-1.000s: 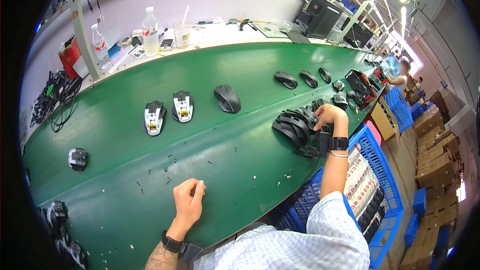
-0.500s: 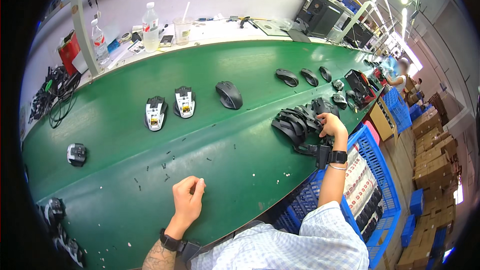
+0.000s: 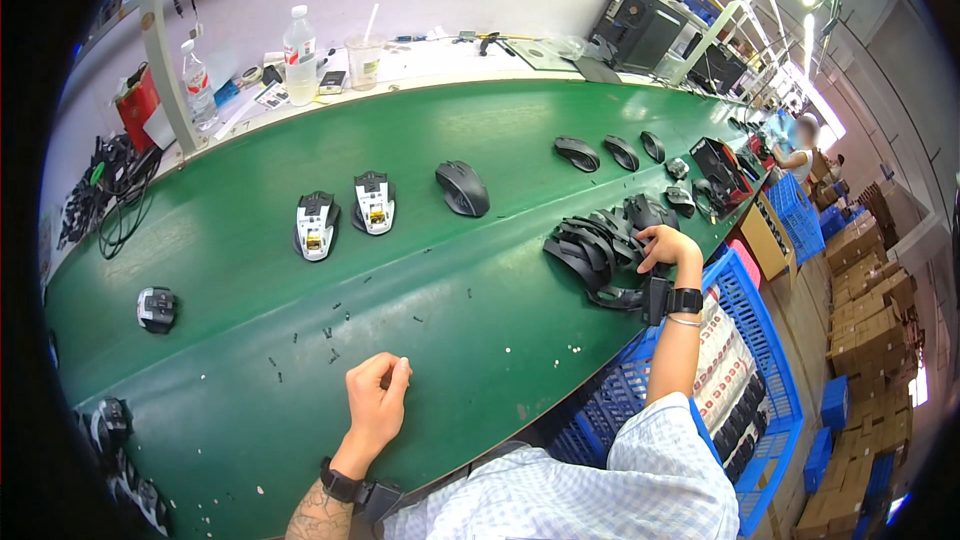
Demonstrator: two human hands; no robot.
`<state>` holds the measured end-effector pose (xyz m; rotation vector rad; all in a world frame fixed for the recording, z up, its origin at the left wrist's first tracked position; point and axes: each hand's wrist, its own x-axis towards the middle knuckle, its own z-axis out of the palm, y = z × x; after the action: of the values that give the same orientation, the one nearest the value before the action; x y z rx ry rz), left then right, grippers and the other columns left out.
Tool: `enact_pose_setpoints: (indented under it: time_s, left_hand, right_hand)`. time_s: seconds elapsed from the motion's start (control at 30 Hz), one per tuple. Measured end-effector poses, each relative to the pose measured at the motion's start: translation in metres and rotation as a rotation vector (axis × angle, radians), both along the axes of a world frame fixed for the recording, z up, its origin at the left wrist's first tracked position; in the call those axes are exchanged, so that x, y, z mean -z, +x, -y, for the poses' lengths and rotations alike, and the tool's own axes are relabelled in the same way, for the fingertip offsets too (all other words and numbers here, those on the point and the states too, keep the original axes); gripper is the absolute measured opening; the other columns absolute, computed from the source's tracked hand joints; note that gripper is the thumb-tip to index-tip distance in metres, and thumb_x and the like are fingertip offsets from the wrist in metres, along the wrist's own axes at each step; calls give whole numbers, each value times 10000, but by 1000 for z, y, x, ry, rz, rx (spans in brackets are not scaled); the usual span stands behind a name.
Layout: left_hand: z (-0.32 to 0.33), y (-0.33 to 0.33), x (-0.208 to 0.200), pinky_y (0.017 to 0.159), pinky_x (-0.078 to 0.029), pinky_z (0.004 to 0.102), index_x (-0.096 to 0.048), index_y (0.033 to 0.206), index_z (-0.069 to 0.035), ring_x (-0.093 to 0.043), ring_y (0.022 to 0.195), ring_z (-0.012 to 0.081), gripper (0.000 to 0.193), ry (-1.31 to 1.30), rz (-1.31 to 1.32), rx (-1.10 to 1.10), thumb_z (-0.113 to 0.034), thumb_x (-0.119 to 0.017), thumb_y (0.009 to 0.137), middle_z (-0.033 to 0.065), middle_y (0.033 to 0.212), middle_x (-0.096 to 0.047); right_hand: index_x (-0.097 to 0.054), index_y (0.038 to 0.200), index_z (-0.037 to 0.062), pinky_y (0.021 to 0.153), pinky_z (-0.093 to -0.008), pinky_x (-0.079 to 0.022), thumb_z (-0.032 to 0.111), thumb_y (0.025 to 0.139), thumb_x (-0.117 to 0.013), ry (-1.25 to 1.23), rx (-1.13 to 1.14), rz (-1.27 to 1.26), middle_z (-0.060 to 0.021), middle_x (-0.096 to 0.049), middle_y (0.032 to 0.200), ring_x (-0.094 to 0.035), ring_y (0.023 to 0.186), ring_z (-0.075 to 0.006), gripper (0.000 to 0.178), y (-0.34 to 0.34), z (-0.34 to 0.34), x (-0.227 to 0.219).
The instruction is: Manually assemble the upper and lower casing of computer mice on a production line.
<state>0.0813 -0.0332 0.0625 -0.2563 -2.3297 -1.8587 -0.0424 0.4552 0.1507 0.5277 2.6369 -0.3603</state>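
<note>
Presently our right hand rests on the heap of black mouse top shells at the right-hand edge of the green worktop, fingers curled over the shell nearest us; we cannot tell whether they grip it or only touch it. We judge these shells to be light, stiff, thin moulded plastic with a smooth, somewhat slippery curved back. They are best taken by the two side edges, not the domed top, and lifted one at a time, since the nested pieces may cling or slide.

Our left hand lies near the front edge, well apart from the heap, fingers closed in a loose fist; anything pinched inside is too small to see. Small dark screws are scattered just beyond it.

Further out stand two open white mouse bases, an assembled black mouse and a blue crate beside the worktop.

Hidden points: the underside of the heap, the count of shells, and the crate contents, partly cut off by our sleeve.
</note>
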Motion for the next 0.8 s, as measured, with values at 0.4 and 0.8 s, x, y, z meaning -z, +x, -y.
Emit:
enact_pose_setpoints:
  time_s: [0.4,0.8]
  left_hand:
    - [-2,-3,-2,491,-370,256,-568,782,33,-459,523,125,110,-11,9,-38,-58,-565,843,74,656,-502]
    - [7,-11,8,547,-403,233,-545,871,2,-479,591,90,358,460,169,-122,-272,-348,990,33,728,-531]
  right_hand:
    - [-573,1060,-41,839,-364,-469,88,470,-830,194,-303,-837,-164,-576,990,-575,929,-307,656,23,137,-29]
    - [-538,1208,59,795,-351,-484,29,592,-778,-671,-1027,-512,-90,-543,1004,-566,922,-267,662,33,343,10]
